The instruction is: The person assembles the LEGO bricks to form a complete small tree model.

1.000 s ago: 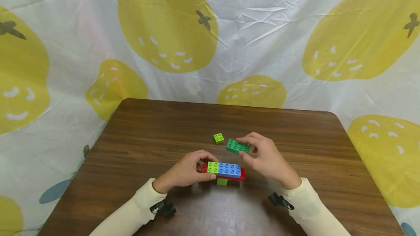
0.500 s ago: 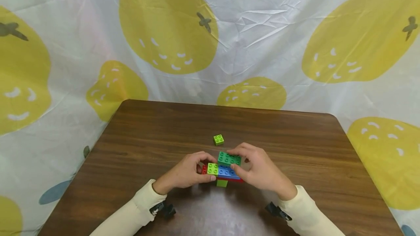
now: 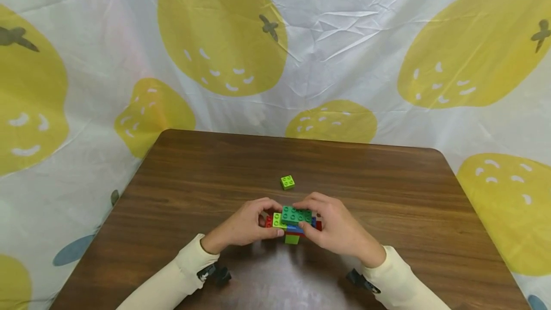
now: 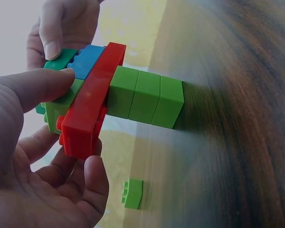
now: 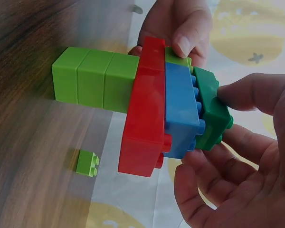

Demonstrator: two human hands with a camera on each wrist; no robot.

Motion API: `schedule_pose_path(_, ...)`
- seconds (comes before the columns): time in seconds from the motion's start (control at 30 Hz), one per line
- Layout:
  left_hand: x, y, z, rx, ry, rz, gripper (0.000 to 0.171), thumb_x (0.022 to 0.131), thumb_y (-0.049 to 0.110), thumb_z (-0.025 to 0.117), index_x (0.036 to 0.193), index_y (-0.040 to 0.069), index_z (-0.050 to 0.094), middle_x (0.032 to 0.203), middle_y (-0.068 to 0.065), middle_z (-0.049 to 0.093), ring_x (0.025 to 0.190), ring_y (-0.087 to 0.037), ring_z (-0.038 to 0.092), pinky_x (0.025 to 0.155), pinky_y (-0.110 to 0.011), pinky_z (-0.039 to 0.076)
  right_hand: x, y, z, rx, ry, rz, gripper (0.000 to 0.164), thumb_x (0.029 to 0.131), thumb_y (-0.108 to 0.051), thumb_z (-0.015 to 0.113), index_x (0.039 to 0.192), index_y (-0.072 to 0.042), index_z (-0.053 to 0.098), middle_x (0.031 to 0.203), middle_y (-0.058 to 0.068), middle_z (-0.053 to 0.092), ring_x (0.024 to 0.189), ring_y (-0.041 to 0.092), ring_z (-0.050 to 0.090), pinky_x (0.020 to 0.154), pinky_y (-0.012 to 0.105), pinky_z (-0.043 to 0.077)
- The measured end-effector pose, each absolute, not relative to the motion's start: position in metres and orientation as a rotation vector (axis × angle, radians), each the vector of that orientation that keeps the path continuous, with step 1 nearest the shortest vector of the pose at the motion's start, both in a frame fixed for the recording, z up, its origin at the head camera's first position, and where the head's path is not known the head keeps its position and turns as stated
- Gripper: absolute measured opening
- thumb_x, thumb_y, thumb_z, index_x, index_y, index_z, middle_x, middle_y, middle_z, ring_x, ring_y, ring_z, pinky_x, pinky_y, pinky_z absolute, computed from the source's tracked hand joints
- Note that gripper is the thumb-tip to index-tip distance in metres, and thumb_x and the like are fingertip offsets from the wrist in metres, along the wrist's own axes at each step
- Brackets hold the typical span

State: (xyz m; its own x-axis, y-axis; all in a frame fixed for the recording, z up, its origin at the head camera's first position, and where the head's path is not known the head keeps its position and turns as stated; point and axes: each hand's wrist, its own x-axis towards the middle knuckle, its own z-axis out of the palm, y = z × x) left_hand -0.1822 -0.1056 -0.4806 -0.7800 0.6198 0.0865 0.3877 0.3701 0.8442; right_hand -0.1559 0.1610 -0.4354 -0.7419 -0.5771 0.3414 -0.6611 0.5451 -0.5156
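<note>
A dark green brick (image 3: 292, 215) is pinched between the thumb and fingers of my right hand (image 3: 340, 228). It sits just over the blue brick (image 5: 180, 99), whose studs still show between the two in the right wrist view. Beside the blue one, a lime brick (image 3: 277, 220) is gripped by my left hand (image 3: 243, 224), thumb at the front and fingers behind. Both rest on a long red layer (image 5: 145, 109). Underneath, a column of three lime bricks (image 4: 145, 97) stands upright on the table and carries the red layer.
One loose lime brick (image 3: 287, 182) with four-stud top lies on the brown wooden table (image 3: 215, 161), behind the build. A white cloth (image 3: 301, 51) with yellow fruit prints hangs behind the table. Each wrist wears a small black camera mount (image 3: 214, 273).
My right hand has brought the dark green brick leftward and down from beside the build to just over the blue brick, overlapping the lime one's edge. My left hand has stayed in place.
</note>
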Motion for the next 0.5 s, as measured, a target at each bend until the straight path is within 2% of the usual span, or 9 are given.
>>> schedule_pose_path(0.17, -0.1819, -0.1049, -0.4783, 0.884, 2.392, 1.359, 0.042, 0.091, 0.026, 0.085, 0.127, 0.012, 0.069, 0.114, -0.002, 0.069, 0.089, -0.015, 0.066, 0.076, -0.023, 0.057, -0.1548, 0.1608, -0.4354, 1.057, -2.654, 0.975, 0.036, 0.088, -0.017, 0.081, 0.123, -0.013, 0.076, 0.11, -0.008, 0.07, 0.084, 0.005, 0.06, 0.067, 0.031, 0.057)
schedule_pose_path(0.5, -0.1815, -0.1049, -0.4787, 0.894, 2.391, 1.358, 0.041, 0.091, 0.028, 0.085, 0.127, 0.014, 0.069, 0.114, -0.001, 0.069, 0.089, -0.013, 0.066, 0.076, -0.024, 0.058, -0.1549, 0.1586, -0.438, 1.073, -2.618, 1.004, 0.031, 0.091, -0.019, 0.082, 0.121, -0.012, 0.077, 0.108, -0.007, 0.071, 0.083, 0.003, 0.061, 0.067, 0.029, 0.057)
